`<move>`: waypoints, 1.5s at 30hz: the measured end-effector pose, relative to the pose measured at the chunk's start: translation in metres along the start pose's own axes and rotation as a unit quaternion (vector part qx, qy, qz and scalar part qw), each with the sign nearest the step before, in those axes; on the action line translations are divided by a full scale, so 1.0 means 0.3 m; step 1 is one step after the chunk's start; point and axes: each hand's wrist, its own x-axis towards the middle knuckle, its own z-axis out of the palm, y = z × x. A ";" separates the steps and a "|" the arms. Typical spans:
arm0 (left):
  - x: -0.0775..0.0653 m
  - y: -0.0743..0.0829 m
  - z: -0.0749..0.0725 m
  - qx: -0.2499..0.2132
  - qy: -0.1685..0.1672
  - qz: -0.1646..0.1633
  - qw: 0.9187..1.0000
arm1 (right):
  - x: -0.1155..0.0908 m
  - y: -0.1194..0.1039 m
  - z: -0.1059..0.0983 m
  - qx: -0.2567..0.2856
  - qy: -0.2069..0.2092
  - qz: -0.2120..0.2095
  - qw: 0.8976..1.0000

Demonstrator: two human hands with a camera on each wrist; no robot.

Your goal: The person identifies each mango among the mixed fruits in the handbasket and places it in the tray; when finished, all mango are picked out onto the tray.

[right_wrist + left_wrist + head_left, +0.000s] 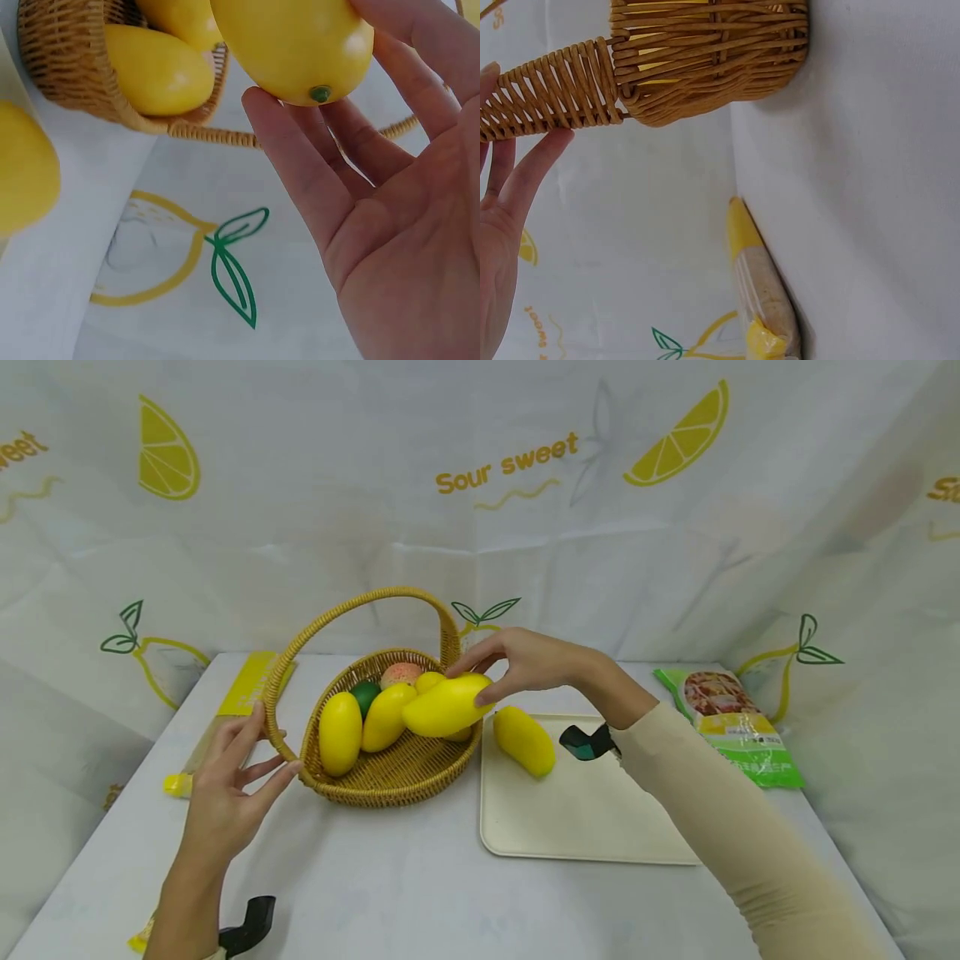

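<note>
My left hand (pixel 228 797) grips the left side of the handle (pixel 300 639) of a wicker basket (pixel 393 795). In the left wrist view its thumb and fingers lie on either side of the woven handle (pixel 555 94). Above the basket's right side, my right hand (pixel 536 662) holds a yellow mango (pixel 444 708) between thumb and fingers; the green stem end of this mango (pixel 300 45) shows in the right wrist view. Inside the basket lie several yellow mangoes, among them one at the left (pixel 340 735), a dark green fruit (pixel 365 696) and a pinkish-orange fruit (pixel 401 673).
A cream tray (pixel 592 827) sits right of the basket, with another yellow mango (pixel 525 742) on its left part. Behind the left hand lies a yellow-ended clear packet (pixel 243 689). A green food bag (pixel 731 727) is at the far right. Printed white cloth (pixel 480 560) hangs behind.
</note>
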 end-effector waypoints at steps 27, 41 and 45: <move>0.001 0.004 -0.006 0.024 -0.010 0.001 1.000 | -0.268 0.093 -0.143 0.005 0.110 0.055 0.992; -0.003 -0.022 0.000 -0.009 0.002 0.016 1.000 | -0.352 0.173 -0.147 0.011 0.133 0.101 0.986; -0.002 -0.022 0.002 -0.007 0.001 0.015 1.000 | -0.374 0.199 -0.141 0.017 0.123 0.098 0.987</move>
